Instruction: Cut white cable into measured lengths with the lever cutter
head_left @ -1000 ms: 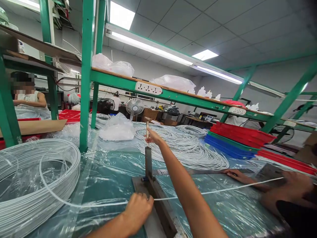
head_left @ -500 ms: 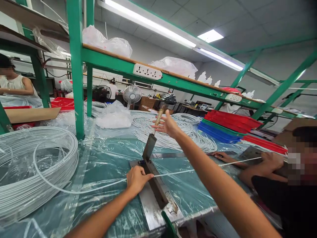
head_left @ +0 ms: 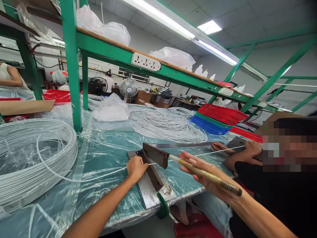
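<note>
Fingers of my left hand [head_left: 135,168] pinch the thin white cord [head_left: 74,179] against the grey metal lever cutter [head_left: 155,156] near the desk's front edge; my right hand [head_left: 198,170], fingers spread, rests under its brass-coloured handle [head_left: 210,178]. I judge the blade could nick my fingertips, or the loosely held handle could slip.

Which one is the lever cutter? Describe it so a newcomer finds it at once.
Start at the plastic-covered green table, near its front edge. The cutter sits on a grey metal base plate there, between the left hand and right hand. Only it has a dark hinged blade with a long brass-coloured handle.
</note>
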Available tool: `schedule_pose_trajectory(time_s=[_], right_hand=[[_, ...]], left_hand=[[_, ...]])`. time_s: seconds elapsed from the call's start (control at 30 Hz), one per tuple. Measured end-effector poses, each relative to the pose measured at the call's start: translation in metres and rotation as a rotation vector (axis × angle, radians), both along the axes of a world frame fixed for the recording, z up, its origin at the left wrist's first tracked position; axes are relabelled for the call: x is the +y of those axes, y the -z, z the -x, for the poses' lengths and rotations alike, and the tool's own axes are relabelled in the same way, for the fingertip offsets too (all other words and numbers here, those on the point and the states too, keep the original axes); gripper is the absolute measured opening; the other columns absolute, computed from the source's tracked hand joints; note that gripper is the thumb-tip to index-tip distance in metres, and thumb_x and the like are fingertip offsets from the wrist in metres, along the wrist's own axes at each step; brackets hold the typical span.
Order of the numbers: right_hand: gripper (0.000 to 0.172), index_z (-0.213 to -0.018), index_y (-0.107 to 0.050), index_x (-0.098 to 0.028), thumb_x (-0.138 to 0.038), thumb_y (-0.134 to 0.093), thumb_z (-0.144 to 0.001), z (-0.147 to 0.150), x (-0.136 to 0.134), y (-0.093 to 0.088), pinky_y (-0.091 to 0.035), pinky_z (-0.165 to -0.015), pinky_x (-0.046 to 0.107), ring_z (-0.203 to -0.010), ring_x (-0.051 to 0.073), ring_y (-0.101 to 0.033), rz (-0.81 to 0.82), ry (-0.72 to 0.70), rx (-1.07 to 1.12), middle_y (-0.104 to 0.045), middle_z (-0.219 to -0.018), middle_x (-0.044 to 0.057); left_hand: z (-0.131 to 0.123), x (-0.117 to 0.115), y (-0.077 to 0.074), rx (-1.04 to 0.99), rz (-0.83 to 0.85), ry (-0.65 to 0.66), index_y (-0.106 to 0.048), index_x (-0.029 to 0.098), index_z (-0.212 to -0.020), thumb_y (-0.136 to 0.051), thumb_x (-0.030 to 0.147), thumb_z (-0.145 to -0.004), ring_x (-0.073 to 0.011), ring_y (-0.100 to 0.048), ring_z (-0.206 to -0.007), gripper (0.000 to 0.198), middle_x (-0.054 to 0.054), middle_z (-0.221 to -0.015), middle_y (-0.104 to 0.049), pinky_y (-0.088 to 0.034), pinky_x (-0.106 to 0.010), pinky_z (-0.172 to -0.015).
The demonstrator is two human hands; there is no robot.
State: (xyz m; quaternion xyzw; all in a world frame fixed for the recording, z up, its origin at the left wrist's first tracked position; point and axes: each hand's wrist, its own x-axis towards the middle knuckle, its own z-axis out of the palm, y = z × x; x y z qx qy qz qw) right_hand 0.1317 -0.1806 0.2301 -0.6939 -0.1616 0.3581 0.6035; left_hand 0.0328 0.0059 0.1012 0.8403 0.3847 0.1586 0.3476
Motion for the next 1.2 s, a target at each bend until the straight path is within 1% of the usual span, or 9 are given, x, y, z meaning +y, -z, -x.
schedule_pose_trajectory(time_s=[0.17, 0.27, 0.33, 0.5, 0.6, 0.77, 0.87, 1.0, 1.2], right_hand=[[0.062, -0.127, -0.046, -0.023, -0.024, -0.069, -0.069, 0.007, -0.012, 0.002, -0.053, -0.045, 0.018, -0.094, 0.023, -0.065, 0.125, -0.056, 0.01, -0.052, -0.13, 0.013], [0.054, -0.12, -0.05, -0.02, -0.026, -0.067, -0.069, 0.015, -0.014, 0.004, -0.051, -0.04, 0.019, -0.062, 0.015, -0.066, 0.255, -0.144, 0.025, -0.065, -0.108, 0.013], [0.044, -0.113, -0.052, -0.017, -0.026, -0.061, -0.071, 0.02, -0.014, 0.009, -0.04, -0.03, 0.015, -0.037, 0.007, -0.051, 0.366, -0.211, 0.009, -0.069, -0.076, 0.008], [0.029, -0.089, -0.05, -0.019, -0.035, -0.058, -0.067, 0.018, -0.016, 0.025, -0.017, -0.024, 0.012, -0.024, 0.002, -0.02, 0.478, -0.343, -0.108, -0.034, -0.038, -0.013], [0.029, -0.084, -0.046, -0.021, -0.043, -0.054, -0.067, 0.016, -0.023, 0.047, -0.016, -0.026, 0.016, -0.024, 0.004, -0.019, 0.413, -0.374, -0.161, -0.029, -0.036, -0.013], [0.028, -0.072, -0.054, -0.019, -0.045, -0.059, -0.063, 0.033, -0.039, 0.121, -0.037, -0.042, 0.022, -0.046, 0.012, -0.047, 0.228, -0.207, -0.398, -0.05, -0.053, -0.002], [0.044, -0.094, -0.061, -0.016, -0.048, -0.061, -0.064, 0.037, -0.047, 0.135, -0.035, -0.04, 0.022, -0.042, 0.011, -0.043, 0.204, -0.201, -0.321, -0.049, -0.052, -0.003], [0.077, -0.135, -0.035, -0.02, -0.05, -0.063, -0.07, 0.023, -0.049, 0.074, -0.026, -0.031, 0.017, -0.03, 0.007, -0.033, 0.151, -0.234, -0.087, -0.049, -0.047, -0.007], [0.059, -0.105, -0.059, -0.011, -0.061, -0.042, -0.081, -0.011, 0.01, -0.051, -0.053, -0.074, 0.029, -0.088, 0.023, -0.065, -0.234, -0.173, 0.179, -0.065, -0.099, 0.018]], left_hand=[[0.001, -0.003, -0.005, 0.018, -0.03, 0.003, -0.062, 0.021, -0.064, -0.062, 0.035, -0.072, -0.0183, -0.063, -0.075, 0.016, -0.001, -0.072, -0.068, -0.037, -0.024, -0.059], [0.001, -0.003, -0.007, 0.026, -0.038, 0.006, -0.062, 0.021, -0.064, -0.062, 0.034, -0.072, -0.0181, -0.063, -0.074, 0.015, -0.001, -0.072, -0.068, -0.038, -0.024, -0.059], [0.001, -0.003, -0.007, 0.031, -0.042, 0.005, -0.062, 0.021, -0.064, -0.062, 0.034, -0.072, -0.0182, -0.063, -0.074, 0.016, -0.001, -0.072, -0.068, -0.038, -0.024, -0.06], [-0.001, -0.003, -0.005, 0.031, -0.034, 0.008, -0.061, 0.021, -0.062, -0.062, 0.037, -0.071, -0.0189, -0.063, -0.074, 0.019, -0.001, -0.071, -0.068, -0.038, -0.024, -0.06], [-0.002, -0.002, -0.004, 0.013, -0.021, 0.007, -0.059, 0.021, -0.06, -0.062, 0.037, -0.071, -0.0184, -0.062, -0.072, 0.02, -0.001, -0.069, -0.066, -0.037, -0.024, -0.06], [0.008, 0.004, -0.005, -0.064, 0.031, -0.029, -0.051, 0.019, -0.055, -0.06, 0.03, -0.069, -0.0184, -0.057, -0.067, 0.02, -0.001, -0.06, -0.058, -0.03, -0.025, -0.057], [0.019, 0.01, -0.006, -0.137, 0.125, 0.005, -0.045, 0.019, -0.051, -0.062, 0.039, -0.068, -0.0147, -0.049, -0.058, 0.031, 0.003, -0.053, -0.049, -0.026, -0.025, -0.054], [0.035, 0.015, -0.011, -0.314, 0.264, 0.162, -0.043, 0.019, -0.055, -0.054, 0.053, -0.068, -0.0109, -0.04, -0.054, 0.038, 0.005, -0.053, -0.04, -0.026, -0.023, -0.053], [0.054, 0.008, -0.009, -0.452, 0.406, 0.323, -0.047, 0.018, -0.06, -0.054, 0.063, -0.061, -0.0104, -0.036, -0.054, 0.045, 0.004, -0.055, -0.042, -0.026, -0.023, -0.053]])
